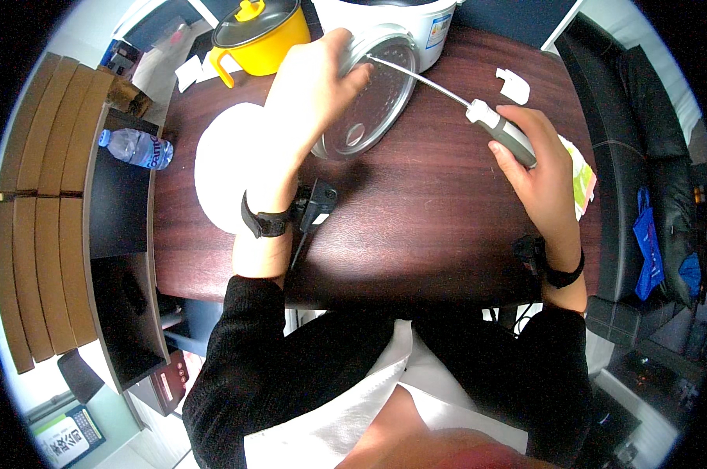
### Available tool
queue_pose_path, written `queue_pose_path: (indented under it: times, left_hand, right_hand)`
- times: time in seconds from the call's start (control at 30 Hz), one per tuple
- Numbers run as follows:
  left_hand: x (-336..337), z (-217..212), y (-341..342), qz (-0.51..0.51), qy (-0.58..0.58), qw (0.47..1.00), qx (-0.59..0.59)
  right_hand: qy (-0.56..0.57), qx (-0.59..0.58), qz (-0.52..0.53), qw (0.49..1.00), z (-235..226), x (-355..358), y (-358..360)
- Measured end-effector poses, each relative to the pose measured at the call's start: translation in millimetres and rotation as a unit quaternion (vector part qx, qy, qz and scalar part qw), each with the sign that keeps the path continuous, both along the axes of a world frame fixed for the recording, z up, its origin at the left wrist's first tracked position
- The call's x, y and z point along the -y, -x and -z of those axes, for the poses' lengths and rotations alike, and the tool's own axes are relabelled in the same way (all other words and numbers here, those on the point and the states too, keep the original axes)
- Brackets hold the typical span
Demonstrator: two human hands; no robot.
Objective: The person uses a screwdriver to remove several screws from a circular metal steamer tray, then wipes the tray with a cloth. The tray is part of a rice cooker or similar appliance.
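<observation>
My left hand [307,94] grips a clear round pot lid [389,102] by its edge and holds it tilted up over the table, its thumb on the lid's face. In my right hand [547,176] is a screwdriver [499,131] with a grey and white handle. Its long metal shaft points left, and the tip meets the lid near my left thumb; whether a screw is there is too small to tell. A white round object [224,168] lies beside my left forearm, partly hidden by it. A small white curved piece [513,86] rests beyond my right hand.
Behind the lid stands a white pot [435,47], with a lidded yellow pot [264,39] to its left. A green and white packet [582,180] lies by my right wrist. On the left are a water bottle [139,148] and stacked brown boxes [45,266]; a black sofa [615,156] flanks the right.
</observation>
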State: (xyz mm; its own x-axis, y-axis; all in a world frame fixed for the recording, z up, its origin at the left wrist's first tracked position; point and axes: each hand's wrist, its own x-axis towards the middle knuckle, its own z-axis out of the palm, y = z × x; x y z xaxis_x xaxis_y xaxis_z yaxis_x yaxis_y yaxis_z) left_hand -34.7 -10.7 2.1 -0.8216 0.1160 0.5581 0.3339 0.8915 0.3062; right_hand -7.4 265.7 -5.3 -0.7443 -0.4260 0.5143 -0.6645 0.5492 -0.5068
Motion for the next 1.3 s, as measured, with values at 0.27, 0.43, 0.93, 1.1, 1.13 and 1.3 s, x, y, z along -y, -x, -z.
queue_pose_path:
  times: [0.27,0.43,0.93,1.1,1.13,1.3]
  left_hand:
    - [-1.9,-0.8,-1.9,0.006,-0.009,1.0,0.01]
    - [-1.5,-1.7,-3.1,0.001,-0.001,1.0,0.012]
    - [-1.0,-2.4,-3.6,-0.007,-0.017,1.0,0.02]
    - [-0.2,-0.9,-1.6,-0.005,-0.014,1.0,0.017]
    - [-0.3,-2.1,-2.7,-0.008,-0.017,0.999,0.026]
    - [-1.6,-5.4,-5.1,-0.013,-0.024,0.999,0.041]
  right_hand:
    - [-0.016,-0.081,0.011,0.997,-1.7,-3.2,2.8]
    - [0.047,-0.018,0.021,0.999,-6.8,-5.0,-1.5]
    - [0.231,0.325,-0.043,0.916,17.5,9.1,-17.8]
    - [0.229,0.331,-0.047,0.914,15.2,11.2,-18.7]
    - [0.211,0.329,-0.046,0.919,13.8,11.9,-19.2]
    - [0.209,0.322,-0.044,0.922,16.0,12.4,-19.2]
